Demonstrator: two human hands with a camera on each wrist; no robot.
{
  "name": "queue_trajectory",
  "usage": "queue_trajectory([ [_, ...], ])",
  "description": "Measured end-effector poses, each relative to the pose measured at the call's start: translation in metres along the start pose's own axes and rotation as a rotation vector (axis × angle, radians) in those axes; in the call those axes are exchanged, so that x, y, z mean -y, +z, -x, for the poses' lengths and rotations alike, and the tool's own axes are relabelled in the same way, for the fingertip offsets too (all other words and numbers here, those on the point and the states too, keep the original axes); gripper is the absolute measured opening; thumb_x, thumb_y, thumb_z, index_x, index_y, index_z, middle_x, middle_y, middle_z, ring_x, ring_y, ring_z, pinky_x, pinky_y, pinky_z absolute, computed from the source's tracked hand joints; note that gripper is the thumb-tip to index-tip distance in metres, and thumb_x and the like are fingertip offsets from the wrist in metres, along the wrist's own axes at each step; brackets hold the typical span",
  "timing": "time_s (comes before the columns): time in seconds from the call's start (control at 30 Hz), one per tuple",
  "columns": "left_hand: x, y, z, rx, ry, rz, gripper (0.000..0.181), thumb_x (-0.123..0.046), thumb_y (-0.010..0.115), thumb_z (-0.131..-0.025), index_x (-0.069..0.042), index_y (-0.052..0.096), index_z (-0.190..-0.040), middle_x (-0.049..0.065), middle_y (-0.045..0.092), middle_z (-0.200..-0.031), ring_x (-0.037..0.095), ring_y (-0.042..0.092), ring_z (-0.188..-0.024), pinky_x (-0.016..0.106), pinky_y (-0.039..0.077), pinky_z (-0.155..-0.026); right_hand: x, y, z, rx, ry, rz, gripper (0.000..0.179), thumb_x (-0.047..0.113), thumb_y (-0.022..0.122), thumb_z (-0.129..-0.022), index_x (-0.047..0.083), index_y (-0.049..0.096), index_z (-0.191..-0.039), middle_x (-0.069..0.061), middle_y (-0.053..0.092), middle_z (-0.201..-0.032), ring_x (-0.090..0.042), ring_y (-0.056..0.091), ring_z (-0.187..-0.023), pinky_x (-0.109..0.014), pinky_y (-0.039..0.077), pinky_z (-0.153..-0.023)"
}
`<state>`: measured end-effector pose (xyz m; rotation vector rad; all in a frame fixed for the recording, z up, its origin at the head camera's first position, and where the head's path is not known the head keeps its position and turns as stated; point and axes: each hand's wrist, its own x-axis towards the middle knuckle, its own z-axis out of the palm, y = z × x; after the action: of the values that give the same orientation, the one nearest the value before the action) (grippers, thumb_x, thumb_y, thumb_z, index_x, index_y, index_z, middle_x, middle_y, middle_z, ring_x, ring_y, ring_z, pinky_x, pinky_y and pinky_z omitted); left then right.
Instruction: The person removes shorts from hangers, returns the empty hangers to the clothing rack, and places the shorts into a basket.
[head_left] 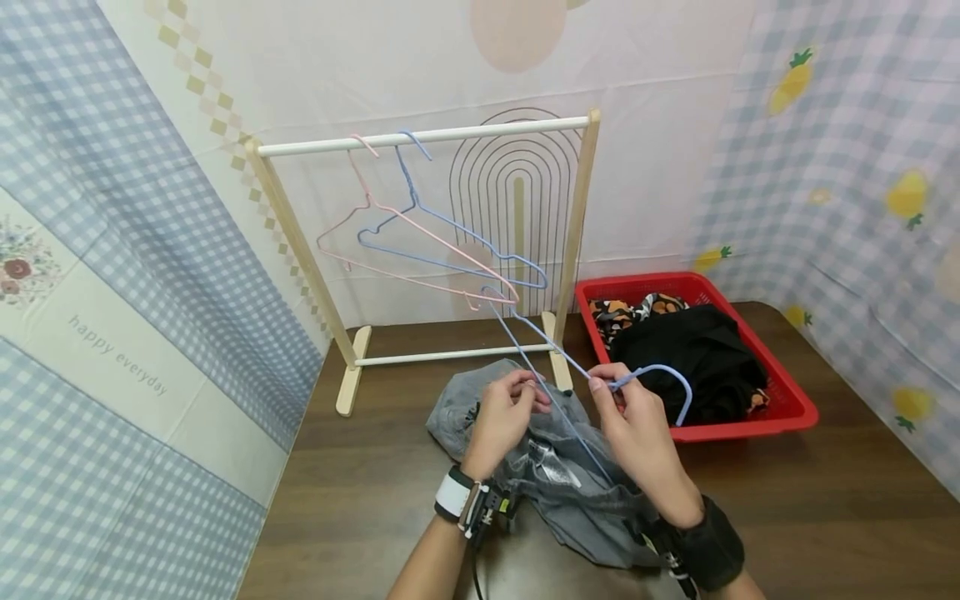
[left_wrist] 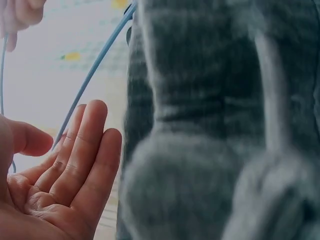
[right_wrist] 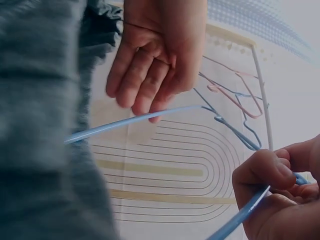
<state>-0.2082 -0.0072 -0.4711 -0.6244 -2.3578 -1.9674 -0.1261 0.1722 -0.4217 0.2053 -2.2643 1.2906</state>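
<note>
My right hand [head_left: 633, 417] pinches a blue wire hanger [head_left: 570, 358] near its neck, with the hook pointing right. One end of the hanger reaches down to the grey garment [head_left: 555, 500], which lies bunched on the table under both hands. The garment fills much of the left wrist view, where a blurred pale cord [left_wrist: 272, 95] shows on it. Beside the hanger's long wire is my left hand [head_left: 510, 412]. In the left wrist view its fingers [left_wrist: 87, 160] are fairly straight, and the thumb tip is right at the wire.
Behind stands a wood-and-white clothes rack [head_left: 427, 137]. A pink hanger [head_left: 360, 262] and a second blue hanger [head_left: 450, 221] hang from its bar. At right, a red basket [head_left: 780, 392] holds black cloth [head_left: 697, 358] and orange-patterned cloth [head_left: 611, 317]. Patterned curtains surround the brown table [head_left: 360, 500].
</note>
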Motion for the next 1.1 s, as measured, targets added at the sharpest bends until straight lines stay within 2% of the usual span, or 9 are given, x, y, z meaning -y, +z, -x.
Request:
queue_trajectory([
  [0.1,-0.001,0.006,0.001,0.011,-0.019,0.026,0.021,-0.005,0.054,-0.108,0.007,0.069,-0.116,0.015,0.077,-0.089,0.034,0.078,-0.082,0.034,0.062,-0.064,0.003,-0.002,-0.007,0.018,0.037,-0.038,0.014,0.009,0.056,-0.110,0.000,0.065,-0.117,-0.004,0.052,-0.071,-0.010,0.048,-0.053,-0.026,0.042,-0.048],
  [0.2,-0.002,0.013,0.002,0.036,-0.041,0.091,0.021,-0.007,0.056,-0.108,0.008,0.068,-0.117,0.019,0.076,-0.094,0.038,0.077,-0.086,0.047,0.064,-0.080,0.005,-0.003,-0.014,0.027,0.058,-0.067,0.015,0.011,0.056,-0.110,0.000,0.063,-0.118,-0.006,0.053,-0.070,-0.011,0.051,-0.052,-0.027,0.044,-0.047],
  [0.23,-0.003,0.015,0.002,0.042,-0.046,0.110,0.021,-0.007,0.057,-0.108,0.008,0.068,-0.117,0.021,0.076,-0.095,0.039,0.077,-0.087,0.048,0.063,-0.081,0.006,-0.004,-0.016,0.024,0.059,-0.069,0.016,0.011,0.056,-0.111,0.000,0.063,-0.118,-0.006,0.053,-0.070,-0.011,0.051,-0.051,-0.027,0.044,-0.047],
  [0.37,-0.003,0.025,0.004,0.056,-0.052,0.169,0.018,-0.007,0.061,-0.106,0.006,0.069,-0.115,0.026,0.076,-0.096,0.038,0.077,-0.083,0.046,0.065,-0.076,0.007,-0.004,-0.023,0.010,0.065,-0.086,0.016,0.013,0.056,-0.110,0.001,0.062,-0.120,-0.007,0.052,-0.069,-0.013,0.051,-0.051,-0.026,0.043,-0.047],
  [0.6,-0.004,0.043,0.013,0.132,-0.091,0.289,0.015,-0.003,0.063,-0.104,0.000,0.066,-0.119,0.027,0.075,-0.098,0.019,0.075,-0.070,0.036,0.065,-0.068,0.006,-0.001,-0.028,0.001,0.065,-0.137,0.021,0.011,0.056,-0.110,0.000,0.056,-0.129,-0.012,0.055,-0.076,-0.018,0.052,-0.053,-0.026,0.045,-0.049],
  [0.83,0.001,0.056,0.017,0.195,-0.078,0.300,0.028,-0.002,0.065,-0.103,-0.001,0.058,-0.130,0.032,0.073,-0.100,0.018,0.076,-0.068,0.038,0.065,-0.066,0.002,0.002,-0.035,-0.026,0.032,-0.215,0.025,0.006,0.055,-0.110,-0.003,0.052,-0.132,-0.016,0.055,-0.083,-0.021,0.053,-0.055,-0.022,0.047,-0.050],
  [0.93,0.004,0.057,0.015,0.194,-0.090,0.342,0.029,-0.001,0.064,-0.103,-0.001,0.057,-0.132,0.038,0.071,-0.103,0.016,0.075,-0.067,0.039,0.065,-0.067,0.001,0.002,-0.036,-0.013,0.031,-0.211,0.027,0.006,0.057,-0.109,-0.003,0.050,-0.134,-0.016,0.060,-0.089,-0.021,0.056,-0.058,-0.025,0.051,-0.051],
  [1.0,0.005,0.055,0.012,0.170,-0.102,0.371,0.029,0.000,0.063,-0.104,-0.003,0.058,-0.132,0.039,0.070,-0.103,0.016,0.075,-0.067,0.038,0.065,-0.067,0.001,0.003,-0.035,0.011,0.035,-0.188,0.028,0.007,0.058,-0.109,-0.003,0.049,-0.134,-0.017,0.063,-0.092,-0.019,0.059,-0.059,-0.027,0.053,-0.052],
  [1.1,0.004,0.050,0.007,0.118,-0.102,0.392,0.030,0.000,0.062,-0.104,-0.004,0.059,-0.133,0.034,0.073,-0.099,0.026,0.077,-0.068,0.041,0.065,-0.067,0.000,0.004,-0.031,0.054,0.045,-0.177,0.031,0.007,0.058,-0.109,-0.003,0.048,-0.136,-0.018,0.064,-0.092,-0.021,0.060,-0.058,-0.030,0.053,-0.051],
])
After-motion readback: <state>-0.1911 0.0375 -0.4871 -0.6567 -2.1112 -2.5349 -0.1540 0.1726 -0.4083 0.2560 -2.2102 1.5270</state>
